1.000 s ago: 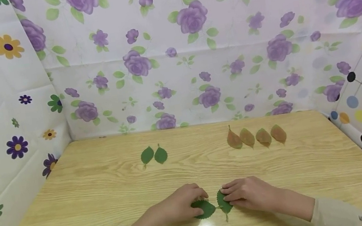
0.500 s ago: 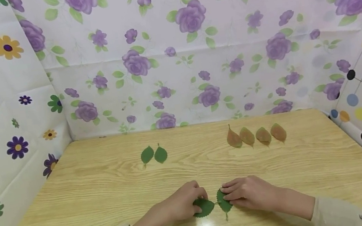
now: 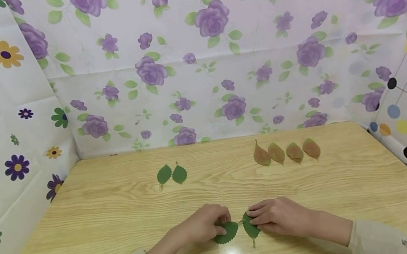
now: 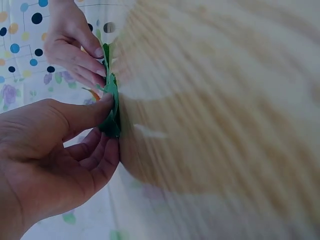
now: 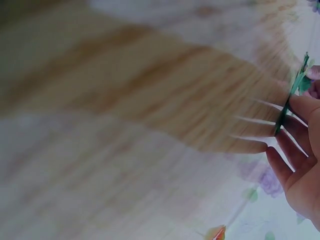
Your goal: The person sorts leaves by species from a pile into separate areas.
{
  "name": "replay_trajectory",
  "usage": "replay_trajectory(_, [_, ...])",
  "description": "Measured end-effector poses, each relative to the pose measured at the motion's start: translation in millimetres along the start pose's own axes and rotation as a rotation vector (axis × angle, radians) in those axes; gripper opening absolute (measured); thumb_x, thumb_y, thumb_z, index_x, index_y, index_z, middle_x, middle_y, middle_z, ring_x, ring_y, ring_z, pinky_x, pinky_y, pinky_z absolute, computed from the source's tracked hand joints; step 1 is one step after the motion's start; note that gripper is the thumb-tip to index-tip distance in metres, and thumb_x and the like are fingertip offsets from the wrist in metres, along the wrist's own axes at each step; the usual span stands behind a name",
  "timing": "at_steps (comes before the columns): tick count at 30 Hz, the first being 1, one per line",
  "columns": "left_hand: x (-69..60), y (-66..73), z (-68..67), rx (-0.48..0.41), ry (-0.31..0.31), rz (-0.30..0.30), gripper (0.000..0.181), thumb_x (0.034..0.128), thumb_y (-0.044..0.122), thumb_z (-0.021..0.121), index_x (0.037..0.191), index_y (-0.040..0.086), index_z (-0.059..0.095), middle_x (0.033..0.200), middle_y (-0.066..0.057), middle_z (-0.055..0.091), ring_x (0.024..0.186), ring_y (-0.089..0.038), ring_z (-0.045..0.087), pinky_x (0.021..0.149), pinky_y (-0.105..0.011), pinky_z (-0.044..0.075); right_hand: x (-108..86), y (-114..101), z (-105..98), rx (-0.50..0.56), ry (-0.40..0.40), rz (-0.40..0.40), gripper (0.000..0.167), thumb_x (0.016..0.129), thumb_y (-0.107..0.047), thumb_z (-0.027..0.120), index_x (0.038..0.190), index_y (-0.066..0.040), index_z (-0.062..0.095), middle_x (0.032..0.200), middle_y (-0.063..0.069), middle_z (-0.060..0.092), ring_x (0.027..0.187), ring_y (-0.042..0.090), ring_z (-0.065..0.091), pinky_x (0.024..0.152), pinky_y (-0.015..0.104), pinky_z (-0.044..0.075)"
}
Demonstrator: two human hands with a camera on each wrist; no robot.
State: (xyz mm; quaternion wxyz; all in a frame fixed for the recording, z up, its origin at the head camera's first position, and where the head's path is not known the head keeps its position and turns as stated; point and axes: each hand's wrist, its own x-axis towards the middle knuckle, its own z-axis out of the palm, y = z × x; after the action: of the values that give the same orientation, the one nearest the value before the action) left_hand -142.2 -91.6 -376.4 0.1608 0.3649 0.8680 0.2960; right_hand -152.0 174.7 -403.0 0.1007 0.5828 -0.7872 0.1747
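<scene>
My left hand point(image 3: 205, 225) pinches a green serrated leaf point(image 3: 229, 233) between thumb and fingers, low over the table. In the left wrist view, the thumb presses this leaf point(image 4: 114, 112) from one side, its fingers curled below. To the right lies a second green leaf point(image 3: 250, 230), its stem toward the table's near edge. Fairly straight fingers of my right hand point(image 3: 284, 217) rest on that leaf's right part and cover it. The first leaf's thin stem reaches the upper left edge of the second leaf. In the right wrist view the leaf point(image 5: 285, 112) appears edge-on beside the thumb.
Two green leaves point(image 3: 179, 174) lie side by side toward the back left of the wooden table point(image 3: 121, 208). Several reddish-brown leaves point(image 3: 276, 153) form a row at the back right. Patterned cloth walls point(image 3: 197, 80) stand around the back and sides.
The left hand's leaf has turned, so its tip and stem now point more up and right. The right hand stays on its leaf. The whole head view has shifted slightly.
</scene>
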Motion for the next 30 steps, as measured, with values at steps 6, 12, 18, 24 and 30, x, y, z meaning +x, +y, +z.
replay_trajectory(6, [0.3,-8.3,-2.3,-0.101,0.054,0.002,0.009,0.0889,-0.003,0.065,0.09,0.005,0.061,0.083,0.003,0.058,0.076,-0.007,0.052,0.068,-0.022,0.047,-0.2,1,0,-0.004,0.006,-0.01,0.023,0.081,-0.005,0.076,0.104,-0.006,0.076,0.113,0.009,0.069,0.107,0.024,0.064,0.086,0.029,0.053])
replay_trajectory(12, [0.9,-16.0,-3.2,-0.179,0.079,-0.096,0.006,0.0926,0.002,0.062,0.095,0.007,0.06,0.091,-0.001,0.061,0.087,-0.015,0.057,0.073,-0.027,0.049,-0.3,1,0,-0.001,0.004,-0.007,0.023,0.081,-0.005,0.076,0.104,-0.006,0.076,0.112,0.009,0.069,0.107,0.024,0.064,0.086,0.029,0.053])
replay_trajectory(18, [4.4,-24.7,-6.0,-0.236,0.143,-0.153,0.007,0.093,0.002,0.061,0.096,0.008,0.061,0.09,0.001,0.059,0.085,-0.015,0.056,0.072,-0.028,0.049,-0.3,1,-1,-0.01,0.008,-0.018,0.022,0.081,-0.005,0.076,0.103,-0.006,0.076,0.111,0.009,0.069,0.106,0.024,0.064,0.086,0.03,0.053])
replay_trajectory(24, [9.9,-31.7,-15.7,-0.311,0.206,-0.159,0.009,0.093,-0.001,0.06,0.101,0.003,0.06,0.092,-0.004,0.058,0.083,-0.016,0.056,0.068,-0.028,0.05,-0.7,3,0,-0.01,0.01,-0.029,0.021,0.082,-0.005,0.076,0.103,-0.006,0.076,0.111,0.009,0.069,0.106,0.023,0.064,0.086,0.03,0.053])
replay_trajectory(30, [16.5,-42.8,-25.1,-0.372,0.266,-0.196,0.012,0.0935,-0.002,0.058,0.106,-0.001,0.059,0.096,-0.007,0.058,0.086,-0.018,0.057,0.073,-0.03,0.052,-0.8,4,1,-0.011,0.004,-0.026,0.021,0.081,-0.005,0.076,0.102,-0.006,0.076,0.111,0.009,0.069,0.105,0.024,0.065,0.086,0.03,0.053])
